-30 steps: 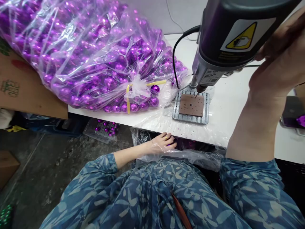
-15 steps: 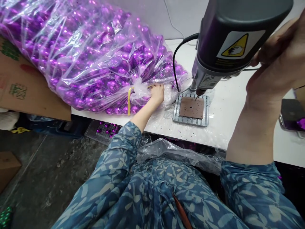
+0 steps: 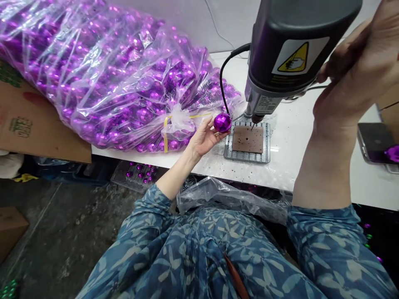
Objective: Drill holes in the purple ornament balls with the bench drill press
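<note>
A shiny purple faceted ball [image 3: 222, 123] is held at the fingertips of my left hand [image 3: 204, 139], palm turned up, just left of the drill press base. The bench drill press [image 3: 302, 25] has a black motor housing with a warning label. Its thin bit [image 3: 253, 127] points down over a brown block [image 3: 241, 145] on the slotted metal base [image 3: 266, 143]. Dark shavings dot the block. My right hand [image 3: 358, 62] is raised at the right side of the drill press with fingers curled; what they grip is hidden.
A large clear bag [image 3: 124, 83] of purple balls, tied with a yellow strip [image 3: 166, 135], fills the left of the white table [image 3: 286, 170]. A cardboard box [image 3: 37, 120] stands beside it. A phone [image 3: 375, 139] lies at right. Clear plastic [image 3: 215, 195] hangs at the table's front edge.
My left hand has come away from the bag's knot towards the drill base, and a purple ball now shows in its fingers. My right hand stays raised beside the drill press.
</note>
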`<state>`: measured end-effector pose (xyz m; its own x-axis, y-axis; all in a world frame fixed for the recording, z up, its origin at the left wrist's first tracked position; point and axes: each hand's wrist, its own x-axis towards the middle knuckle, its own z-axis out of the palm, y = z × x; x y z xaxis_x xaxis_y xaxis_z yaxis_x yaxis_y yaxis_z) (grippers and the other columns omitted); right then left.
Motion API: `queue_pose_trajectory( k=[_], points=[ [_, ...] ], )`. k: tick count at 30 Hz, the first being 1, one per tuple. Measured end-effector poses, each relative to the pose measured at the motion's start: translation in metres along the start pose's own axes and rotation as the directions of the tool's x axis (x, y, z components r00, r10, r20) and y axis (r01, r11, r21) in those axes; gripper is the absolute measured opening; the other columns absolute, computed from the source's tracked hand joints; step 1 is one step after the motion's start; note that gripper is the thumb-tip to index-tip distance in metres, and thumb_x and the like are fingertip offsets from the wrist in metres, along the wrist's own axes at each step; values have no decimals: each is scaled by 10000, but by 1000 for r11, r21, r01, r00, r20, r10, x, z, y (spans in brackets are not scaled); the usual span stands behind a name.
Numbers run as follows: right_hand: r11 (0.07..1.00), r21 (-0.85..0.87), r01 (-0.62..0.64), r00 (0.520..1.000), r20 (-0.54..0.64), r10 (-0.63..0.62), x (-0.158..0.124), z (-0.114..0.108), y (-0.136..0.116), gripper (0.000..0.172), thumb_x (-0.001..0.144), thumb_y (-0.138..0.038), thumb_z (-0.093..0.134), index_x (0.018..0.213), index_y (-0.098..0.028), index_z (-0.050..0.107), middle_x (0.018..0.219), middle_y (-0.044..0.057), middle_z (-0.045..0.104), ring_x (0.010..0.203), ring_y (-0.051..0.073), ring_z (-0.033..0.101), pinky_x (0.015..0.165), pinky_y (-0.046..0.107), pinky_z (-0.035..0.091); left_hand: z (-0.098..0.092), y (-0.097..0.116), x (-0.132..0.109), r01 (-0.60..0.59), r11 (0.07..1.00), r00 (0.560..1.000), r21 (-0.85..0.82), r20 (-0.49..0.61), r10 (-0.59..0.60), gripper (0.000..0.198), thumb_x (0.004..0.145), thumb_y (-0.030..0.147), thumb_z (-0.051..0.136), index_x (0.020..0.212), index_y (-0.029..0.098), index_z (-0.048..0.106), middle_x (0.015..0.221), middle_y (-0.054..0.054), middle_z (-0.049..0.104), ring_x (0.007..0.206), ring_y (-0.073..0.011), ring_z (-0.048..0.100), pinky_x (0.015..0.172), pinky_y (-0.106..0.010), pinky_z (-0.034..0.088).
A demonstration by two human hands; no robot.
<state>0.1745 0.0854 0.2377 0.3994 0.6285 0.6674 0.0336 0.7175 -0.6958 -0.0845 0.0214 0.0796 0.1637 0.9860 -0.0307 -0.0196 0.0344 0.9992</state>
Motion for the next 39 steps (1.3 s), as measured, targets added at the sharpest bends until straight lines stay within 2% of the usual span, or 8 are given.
queue_pose_trajectory(
  k=[3, 8, 12, 14, 17, 22, 31, 39],
  points=[
    [995, 61, 73, 997, -22, -72, 3, 0, 6, 780, 659, -982, 650, 668, -275, 320, 531, -63, 297, 417, 88, 321, 457, 369, 177, 9, -4, -4, 52, 997, 998, -50, 48, -50, 804, 1023, 942, 481, 1400, 270, 713, 1239, -145, 830, 1155, -333, 825, 960, -546, 710],
    [991, 103, 86, 994, 50, -92, 4, -1, 0, 755, 666, -923, 669, 669, -271, 289, 519, -78, 269, 406, 68, 352, 445, 328, 214, 25, -6, -10, 194, 951, 981, -241, 72, -181, 622, 977, 794, 752, 1243, 231, 753, 1125, -95, 854, 916, -206, 794, 811, -366, 657],
    [998, 56, 34, 996, 84, -39, -1, -1, -17, 713, 633, -876, 647, 697, -258, 296, 524, -87, 240, 437, 55, 423, 438, 274, 243, 33, -17, -8, 93, 959, 994, -267, -23, -103, 613, 847, 670, 946, 1226, 223, 765, 1207, -77, 840, 984, -176, 779, 824, -292, 624],
    [998, 61, 20, 995, 93, -26, -4, -1, -23, 715, 626, -858, 655, 700, -250, 285, 529, -88, 225, 439, 39, 416, 431, 254, 255, 34, -27, -4, 36, 973, 998, -227, -34, -45, 673, 818, 642, 977, 1319, 254, 749, 1319, -75, 816, 1097, -202, 780, 904, -318, 641],
    [996, 87, 33, 992, 115, -43, -6, 0, -27, 701, 668, -814, 666, 691, -232, 274, 535, -84, 243, 442, 6, 405, 432, 211, 271, 33, -45, 6, -23, 991, 1000, -135, 12, 25, 773, 836, 640, 962, 1476, 307, 684, 1456, -89, 762, 1230, -266, 761, 1064, -447, 649],
    [991, 117, 69, 987, 139, -85, -7, -1, -24, 649, 768, -753, 677, 702, -217, 315, 536, -91, 271, 447, -22, 408, 436, 153, 290, 35, -66, 25, -163, 985, 986, 55, 33, 161, 803, 862, 588, 968, 1528, 305, 621, 1447, -117, 735, 1358, -328, 713, 1244, -579, 559],
    [977, 115, 177, 960, 197, -198, -6, -10, -14, 509, 1002, -560, 612, 738, -165, 429, 588, -79, 299, 507, -68, 460, 501, 81, 284, 48, -70, 51, -167, 975, 985, 150, 64, 158, 705, 829, 396, 976, 1440, 202, 684, 1419, -148, 773, 1229, -307, 762, 1157, -536, 614],
    [979, 104, 176, 959, 207, -194, -7, -9, -18, 549, 981, -604, 595, 744, -181, 338, 575, -88, 309, 503, -70, 443, 506, 79, 279, 59, -64, 49, -230, 910, 972, 346, 132, 195, 678, 862, 281, 930, 1484, 193, 674, 1380, -144, 782, 1104, -274, 764, 1051, -508, 650]
  ],
)
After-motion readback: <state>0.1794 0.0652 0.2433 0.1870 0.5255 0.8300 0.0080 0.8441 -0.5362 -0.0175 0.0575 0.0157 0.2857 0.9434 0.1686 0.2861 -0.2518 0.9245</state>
